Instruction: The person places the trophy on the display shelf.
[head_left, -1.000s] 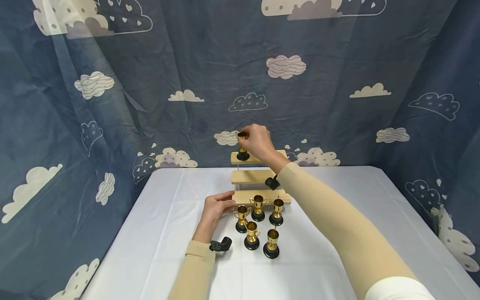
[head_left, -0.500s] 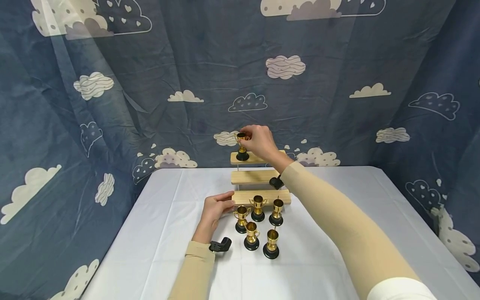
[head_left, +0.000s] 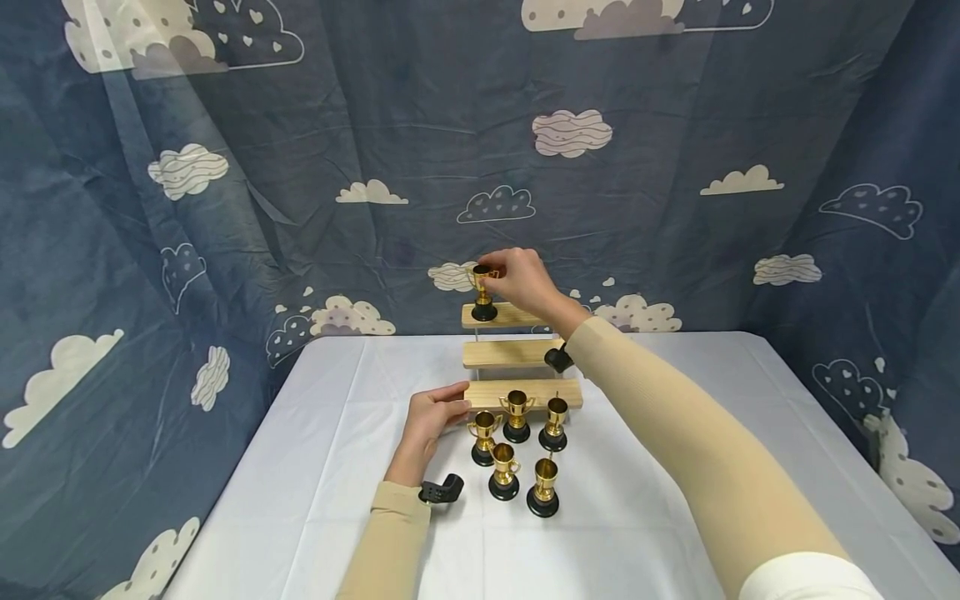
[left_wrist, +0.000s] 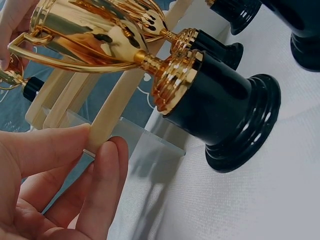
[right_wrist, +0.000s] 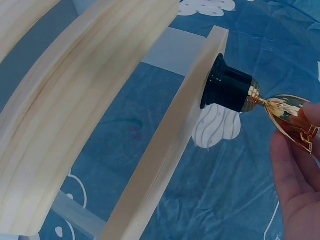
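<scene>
My right hand (head_left: 519,279) pinches a small gold trophy cup (head_left: 483,292) by its bowl and handle. Its black base (right_wrist: 227,85) stands on the top wooden step, near the left end, as the right wrist view shows. The three-step wooden display stand (head_left: 517,354) has clear side panels (left_wrist: 150,137). With thumb and fingers my left hand (head_left: 431,421) pinches the left end of its lowest step (left_wrist: 117,105). Several matching trophies stand upright in front of the stand, among them a near one (head_left: 504,471) and one at the left (head_left: 484,437).
A white cloth covers the table (head_left: 360,517). Behind and at both sides hangs a dark blue curtain (head_left: 420,108) with cloud prints. Another trophy (head_left: 543,487) stands closest to the table's front, and one more (head_left: 553,425) is by the stand's right half.
My right hand and the trophy in it have shifted slightly left along the top step, and the right forearm has swung a little to the right. The left hand stays put.
</scene>
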